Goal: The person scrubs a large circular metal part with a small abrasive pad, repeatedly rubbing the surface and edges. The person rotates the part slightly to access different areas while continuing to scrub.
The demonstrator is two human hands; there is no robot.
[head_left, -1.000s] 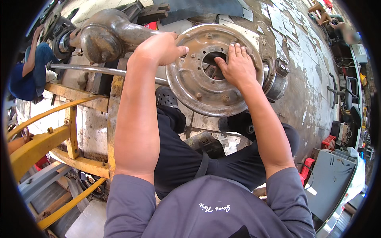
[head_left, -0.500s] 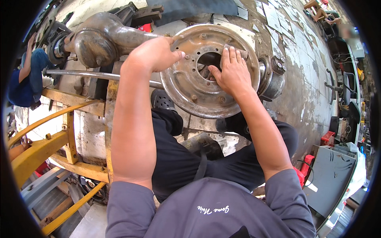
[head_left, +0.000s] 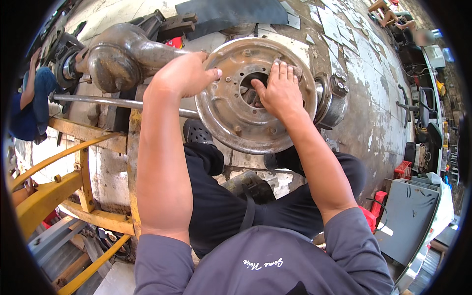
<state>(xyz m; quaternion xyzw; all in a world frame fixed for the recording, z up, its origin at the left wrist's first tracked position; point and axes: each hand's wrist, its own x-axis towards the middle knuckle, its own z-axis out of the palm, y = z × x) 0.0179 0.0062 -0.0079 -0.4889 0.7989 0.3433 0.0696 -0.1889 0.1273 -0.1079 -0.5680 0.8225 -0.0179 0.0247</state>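
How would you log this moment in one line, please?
left hand: at left edge of wheel; right hand: over brown pad on wheel; yellow frame: left side

Two short words in white looping script, the lettering (head_left: 262,264), stand on the front of the grey shirt (head_left: 211,273), just to the 5 o'clock side of 6 o'clock in the view. They lie upside down here, the tops of the letters pointing to 6 o'clock, and run from the 3 o'clock side toward 9. Each opens with a capital. On the clutter (head_left: 441,88) between 2 and 3 o'clock, details are too small to read.
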